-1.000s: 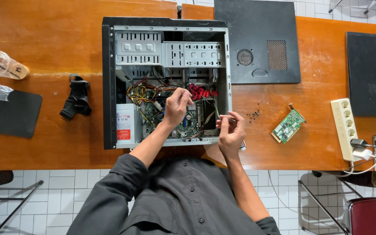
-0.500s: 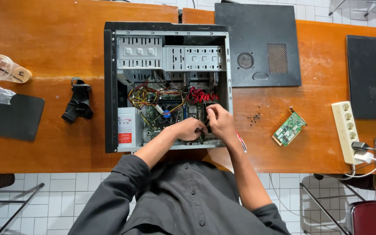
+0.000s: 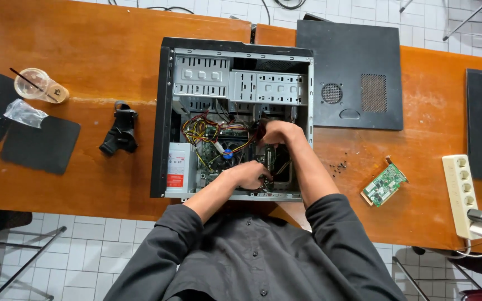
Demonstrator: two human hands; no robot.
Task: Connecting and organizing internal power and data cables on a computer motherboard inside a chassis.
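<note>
Reaching into the open computer case (image 3: 168, 111) lying on its side on the wooden table (image 3: 85, 44), the person has both hands down at the motherboard. The left hand (image 3: 247, 173) is curled near the lower edge, fingers closed around something small I cannot make out; the right hand (image 3: 277, 132) is bent over the board by the red cables (image 3: 259, 129), and whether it holds anything I cannot tell. Working steadily here seems wise: press evenly, keep the wire bundle (image 3: 199, 134) aside. A green expansion card (image 3: 384, 185) lies apart beside loose screws (image 3: 338, 166)
</note>
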